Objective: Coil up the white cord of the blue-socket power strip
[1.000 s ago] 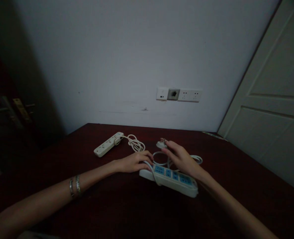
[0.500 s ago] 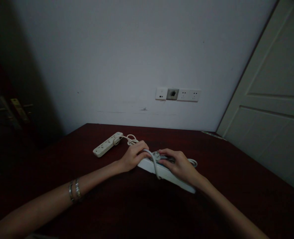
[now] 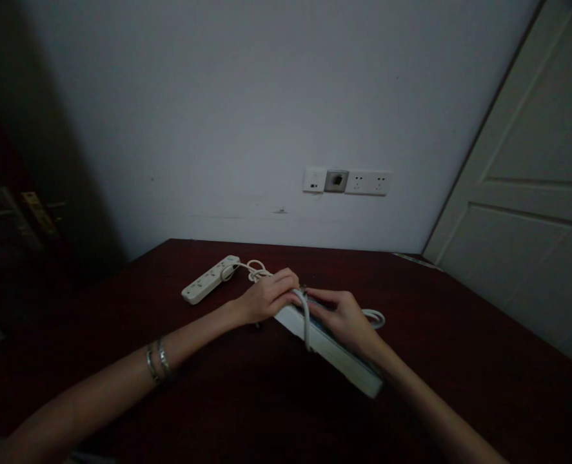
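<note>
A white power strip (image 3: 336, 357) with blue sockets is tilted up on its long edge over the dark red table (image 3: 247, 412). My left hand (image 3: 269, 298) is closed round its far end, where the white cord (image 3: 307, 322) loops across the body. My right hand (image 3: 341, 317) lies over the strip's socket face with fingers curled on it, near a plug at the far end. The rest of the cord (image 3: 375, 316) lies in loops behind my right hand.
A second, cream power strip (image 3: 209, 279) with its coiled cord (image 3: 254, 269) lies further back on the table. Wall sockets (image 3: 347, 182) sit on the wall behind. A white door (image 3: 532, 212) is at the right, a dark door with a handle (image 3: 34, 212) at the left.
My right hand brought the plug down from the air onto the strip. The strip then tipped from lying flat onto its edge, both hands closing on it.
</note>
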`<state>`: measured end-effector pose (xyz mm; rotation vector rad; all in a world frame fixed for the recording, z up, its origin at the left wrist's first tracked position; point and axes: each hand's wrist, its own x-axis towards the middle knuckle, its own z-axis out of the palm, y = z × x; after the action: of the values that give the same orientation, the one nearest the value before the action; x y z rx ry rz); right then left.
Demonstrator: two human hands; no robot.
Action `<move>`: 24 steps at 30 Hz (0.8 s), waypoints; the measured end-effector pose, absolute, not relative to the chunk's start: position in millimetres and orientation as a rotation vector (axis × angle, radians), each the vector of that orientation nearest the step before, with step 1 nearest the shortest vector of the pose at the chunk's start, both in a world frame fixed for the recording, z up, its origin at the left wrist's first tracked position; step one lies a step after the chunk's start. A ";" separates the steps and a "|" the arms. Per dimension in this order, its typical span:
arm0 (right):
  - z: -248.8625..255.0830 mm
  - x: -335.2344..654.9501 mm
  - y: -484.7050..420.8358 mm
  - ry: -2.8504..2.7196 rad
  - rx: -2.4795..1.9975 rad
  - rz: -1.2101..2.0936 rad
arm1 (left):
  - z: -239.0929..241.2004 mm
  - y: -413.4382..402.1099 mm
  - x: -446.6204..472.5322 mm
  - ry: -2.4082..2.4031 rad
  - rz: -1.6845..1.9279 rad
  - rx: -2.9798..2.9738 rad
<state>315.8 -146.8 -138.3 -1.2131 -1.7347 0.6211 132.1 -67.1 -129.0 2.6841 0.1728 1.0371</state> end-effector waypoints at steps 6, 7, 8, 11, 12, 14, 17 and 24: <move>-141.8 313.4 -149.1 -1.848 -1.275 0.432 | -141.5 -68.4 128.1 0.156 1.153 2.527; -142.8 313.4 -149.4 -1.878 -1.276 0.388 | -144.0 -69.6 128.1 0.157 1.188 2.508; -143.9 313.2 -149.7 -1.903 -1.276 0.343 | -146.2 -70.9 128.3 0.158 1.228 2.491; -148.4 312.4 -150.0 -1.958 -1.265 0.225 | -151.0 -75.0 129.9 0.181 1.346 2.436; -150.1 312.0 -149.9 -1.967 -1.259 0.196 | -152.1 -76.0 130.3 0.197 1.372 2.419; -153.5 310.9 -149.5 -1.974 -1.242 0.152 | -154.0 -77.2 130.7 0.213 1.405 2.398; -158.0 309.0 -148.8 -1.984 -1.214 0.092 | -157.9 -76.5 129.7 0.170 1.413 2.422; -166.1 308.6 -148.1 -2.068 -1.097 0.026 | -161.9 -77.1 128.7 0.212 1.281 2.395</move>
<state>308.6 -148.1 -166.1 -1.0973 -2.0677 0.0265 128.7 -77.1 -161.9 2.3954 0.2121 1.2811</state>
